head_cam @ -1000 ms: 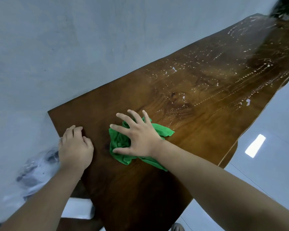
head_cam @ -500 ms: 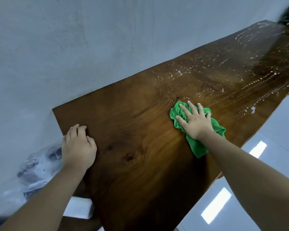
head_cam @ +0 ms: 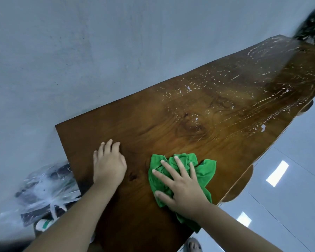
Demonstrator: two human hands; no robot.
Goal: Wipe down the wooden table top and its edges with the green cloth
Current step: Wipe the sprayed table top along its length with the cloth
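Pressing the green cloth [head_cam: 198, 170] flat with splayed fingers near the table [head_cam: 153, 124]'s close end, the right hand [head_cam: 184, 190] faces unwiped droplets [head_cam: 262, 102] lengthwise ahead, while the left hand [head_cam: 108, 164] rests open, empty beside it.

Both bare forearms reach forward from the lower edge of the view. The left hand [head_cam: 108, 165] lies palm down, fingers close together and pointing away, wrist straight. The right hand [head_cam: 182, 186] is also palm down, its fingers spread wide and flattened, thumb stretched out to the left, pressing downward beside the left.
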